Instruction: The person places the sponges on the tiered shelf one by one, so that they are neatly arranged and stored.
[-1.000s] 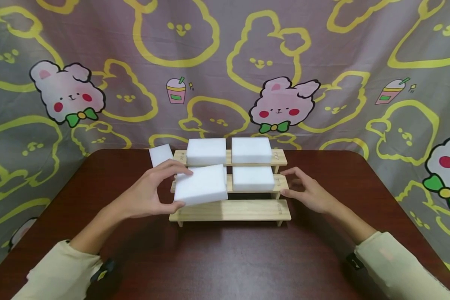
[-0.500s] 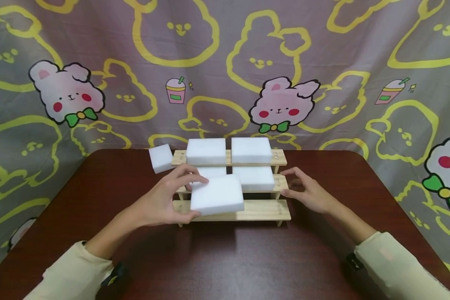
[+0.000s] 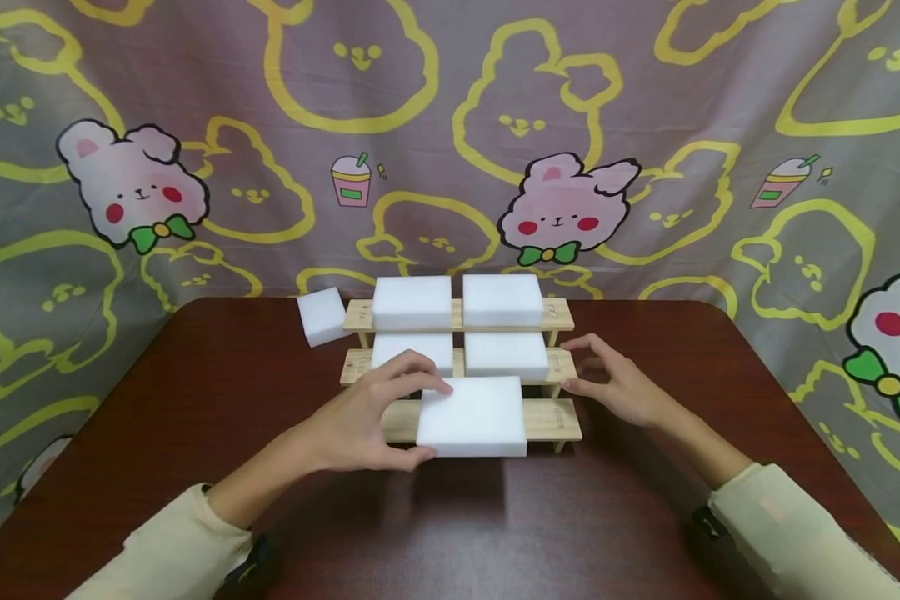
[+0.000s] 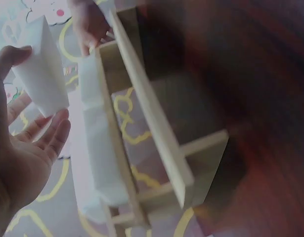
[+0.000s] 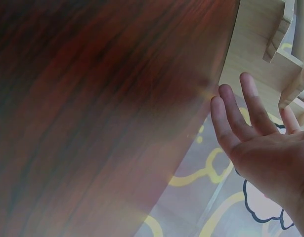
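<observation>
My left hand (image 3: 378,408) pinches a white foam block (image 3: 474,417) by its left end, between thumb and fingers. In the head view the block covers the middle of the bottom step of a three-tier wooden display rack (image 3: 558,419). The left wrist view shows the same foam block (image 4: 40,69) held apart from the shelves. At the right end of the middle step, my right hand (image 3: 621,387) holds the rack between thumb and index finger; its other fingers (image 5: 235,113) are stretched out in the right wrist view.
Two white foam blocks (image 3: 412,302) stand on the top step, with two more foam blocks (image 3: 506,354) on the middle one. Another foam block (image 3: 322,317) lies on the dark wooden table (image 3: 450,533), left of the rack. A patterned curtain (image 3: 435,150) hangs behind.
My left hand has carried the foam block right and toward me, from before the middle step to over the bottom one, and turned it straighter. My right hand has stayed at the rack.
</observation>
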Motion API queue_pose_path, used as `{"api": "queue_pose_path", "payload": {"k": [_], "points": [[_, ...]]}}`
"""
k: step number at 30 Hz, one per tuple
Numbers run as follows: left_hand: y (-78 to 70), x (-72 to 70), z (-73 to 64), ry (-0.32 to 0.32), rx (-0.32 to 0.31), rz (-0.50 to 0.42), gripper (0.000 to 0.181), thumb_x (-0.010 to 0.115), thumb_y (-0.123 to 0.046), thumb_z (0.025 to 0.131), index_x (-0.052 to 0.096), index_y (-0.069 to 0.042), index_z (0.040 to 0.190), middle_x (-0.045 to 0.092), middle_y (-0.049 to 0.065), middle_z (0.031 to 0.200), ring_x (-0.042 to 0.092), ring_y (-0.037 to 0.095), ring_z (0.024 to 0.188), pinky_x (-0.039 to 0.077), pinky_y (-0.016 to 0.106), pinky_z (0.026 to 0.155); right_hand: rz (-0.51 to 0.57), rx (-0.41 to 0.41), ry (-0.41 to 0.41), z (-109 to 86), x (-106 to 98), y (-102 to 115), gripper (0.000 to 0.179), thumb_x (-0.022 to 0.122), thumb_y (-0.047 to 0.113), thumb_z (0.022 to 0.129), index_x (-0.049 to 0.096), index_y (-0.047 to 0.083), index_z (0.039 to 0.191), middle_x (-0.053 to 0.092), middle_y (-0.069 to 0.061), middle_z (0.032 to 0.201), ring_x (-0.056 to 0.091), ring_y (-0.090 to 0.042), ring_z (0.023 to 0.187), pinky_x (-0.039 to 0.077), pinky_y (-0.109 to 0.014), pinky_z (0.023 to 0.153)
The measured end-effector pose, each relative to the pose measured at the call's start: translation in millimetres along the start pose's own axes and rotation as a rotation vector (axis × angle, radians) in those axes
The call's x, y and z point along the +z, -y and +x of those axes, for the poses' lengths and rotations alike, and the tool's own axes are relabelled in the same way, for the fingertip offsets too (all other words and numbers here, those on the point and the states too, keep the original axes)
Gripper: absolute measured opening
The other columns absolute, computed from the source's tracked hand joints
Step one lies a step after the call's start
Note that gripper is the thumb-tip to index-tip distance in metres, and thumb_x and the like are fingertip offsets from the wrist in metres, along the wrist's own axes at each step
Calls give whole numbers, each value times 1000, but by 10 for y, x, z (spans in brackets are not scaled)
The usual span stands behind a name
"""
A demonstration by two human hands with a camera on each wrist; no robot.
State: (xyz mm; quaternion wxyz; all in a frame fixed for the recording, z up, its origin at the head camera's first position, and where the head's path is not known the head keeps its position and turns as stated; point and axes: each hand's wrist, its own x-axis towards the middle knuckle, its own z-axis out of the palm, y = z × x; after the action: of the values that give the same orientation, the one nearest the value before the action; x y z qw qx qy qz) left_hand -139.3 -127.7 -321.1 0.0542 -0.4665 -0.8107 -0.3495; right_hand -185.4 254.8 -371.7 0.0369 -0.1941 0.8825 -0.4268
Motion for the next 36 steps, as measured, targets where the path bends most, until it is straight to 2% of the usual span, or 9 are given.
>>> {"api": "queue_pose_path", "payload": {"k": [6, 13, 20, 28, 36], "points": [[-22, 189, 7, 21, -22, 9, 55, 88, -22, 79, 65, -11, 128, 56, 5, 130, 58, 19, 116, 54, 37, 94, -3, 6, -2, -4, 0, 4, 50, 73, 20, 97, 50, 10, 140, 63, -19, 130, 65, -36, 115, 50, -47, 88], [26, 355, 37, 10, 10, 23, 54, 89, -22, 79, 66, -10, 126, 55, 6, 129, 57, 18, 113, 53, 33, 92, -9, 10, 0, -1, 4, 10, 51, 73, 21, 97, 49, 10, 141, 62, -19, 132, 64, -37, 115, 50, -46, 87], [84, 472, 69, 5, -10, 60, 55, 89, -21, 78, 66, -9, 126, 55, 7, 129, 57, 20, 115, 53, 33, 92, -12, 16, -1, -2, 2, 12, 51, 73, 21, 97, 49, 10, 141, 62, -19, 132, 64, -36, 115, 50, -47, 87], [107, 591, 80, -9, -42, 148, 56, 88, -23, 81, 67, -6, 129, 54, 9, 130, 57, 20, 114, 54, 29, 90, -3, 11, -5, -3, -2, 21, 50, 73, 20, 97, 49, 10, 140, 62, -19, 131, 65, -35, 115, 49, -48, 90], [138, 683, 86, -5, -50, 210, 56, 88, -25, 82, 67, -6, 130, 55, 10, 130, 58, 19, 106, 53, 26, 84, 5, 18, 0, -2, -1, 12, 50, 73, 20, 98, 49, 9, 140, 63, -19, 129, 65, -33, 113, 50, -46, 89]]}}
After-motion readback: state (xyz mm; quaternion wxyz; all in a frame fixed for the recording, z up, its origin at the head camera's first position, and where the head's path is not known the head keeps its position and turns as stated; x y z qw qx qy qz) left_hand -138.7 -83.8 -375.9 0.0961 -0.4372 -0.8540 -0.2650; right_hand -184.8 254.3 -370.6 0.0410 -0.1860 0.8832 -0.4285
